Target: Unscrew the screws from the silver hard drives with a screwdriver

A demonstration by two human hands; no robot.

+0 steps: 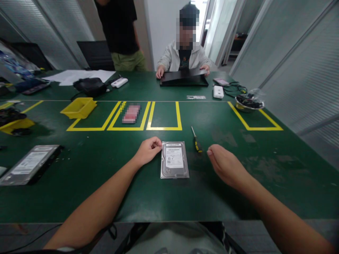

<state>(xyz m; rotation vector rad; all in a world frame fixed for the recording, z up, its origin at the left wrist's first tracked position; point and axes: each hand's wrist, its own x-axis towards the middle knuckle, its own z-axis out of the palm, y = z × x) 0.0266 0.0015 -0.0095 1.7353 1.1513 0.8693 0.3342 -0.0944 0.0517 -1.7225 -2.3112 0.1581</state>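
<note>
Here, the hard drive [174, 160] points forward lengthwise.

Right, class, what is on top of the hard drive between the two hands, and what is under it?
On the hard drive, a white printed label shows. Green tabletop surrounds it, but whatever lies directly underneath is covered and cannot be seen.
</note>
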